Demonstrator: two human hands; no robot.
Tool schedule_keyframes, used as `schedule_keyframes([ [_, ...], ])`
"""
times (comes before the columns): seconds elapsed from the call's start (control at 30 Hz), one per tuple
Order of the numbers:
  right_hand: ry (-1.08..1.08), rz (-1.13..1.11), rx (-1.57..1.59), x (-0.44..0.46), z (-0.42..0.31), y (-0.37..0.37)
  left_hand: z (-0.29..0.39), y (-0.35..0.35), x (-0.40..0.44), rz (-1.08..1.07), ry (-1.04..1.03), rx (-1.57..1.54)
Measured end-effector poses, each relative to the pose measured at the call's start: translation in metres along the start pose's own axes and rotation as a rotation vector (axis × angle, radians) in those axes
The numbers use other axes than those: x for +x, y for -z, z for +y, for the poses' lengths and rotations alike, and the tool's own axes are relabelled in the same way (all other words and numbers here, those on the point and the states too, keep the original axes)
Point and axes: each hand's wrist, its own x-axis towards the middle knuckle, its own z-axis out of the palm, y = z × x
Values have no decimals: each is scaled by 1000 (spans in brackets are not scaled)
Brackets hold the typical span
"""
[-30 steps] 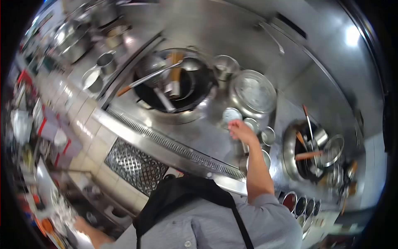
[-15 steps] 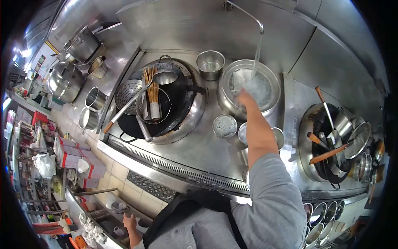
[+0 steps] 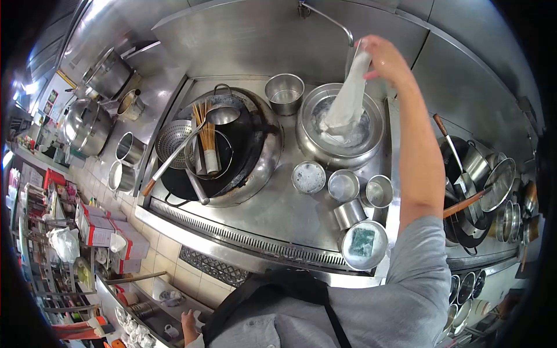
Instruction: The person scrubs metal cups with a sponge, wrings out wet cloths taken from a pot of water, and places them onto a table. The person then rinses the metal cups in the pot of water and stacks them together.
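Observation:
My right hand point(image 3: 384, 57) is raised beside the tap point(image 3: 333, 18), its fingers closed on the top of a wet white cloth point(image 3: 350, 95). The cloth hangs down, and its lower end lies in the water of a large round metal pot point(image 3: 371, 148). At the lower left, my left hand point(image 3: 188, 322) is low beside my body, near a small white cup point(image 3: 171, 330). Its fingers are small and partly hidden, so their hold is unclear.
Left of the pot, a wok point(image 3: 246, 156) holds a ladle, a strainer and a bamboo brush point(image 3: 207, 139). Several metal cups and a bowl with a green scouring pad point(image 3: 362, 242) stand in front. More utensils fill another wok point(image 3: 461, 232) at right.
My right hand has gone from the small cups into the pot, then up toward the tap, lifting the white cloth. The tap has swung over the pot. My left hand has shifted nearer my body.

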Motion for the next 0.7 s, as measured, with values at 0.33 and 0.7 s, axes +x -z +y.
schedule_keyframes([
  [0.33, -11, -534, -717, -10, 272, -142, 175, 74, -46, -351, 111, -663],
  [0.7, 10, -303, -396, -9, 8, -37, 604, 163, -101, -493, -1263, -451],
])
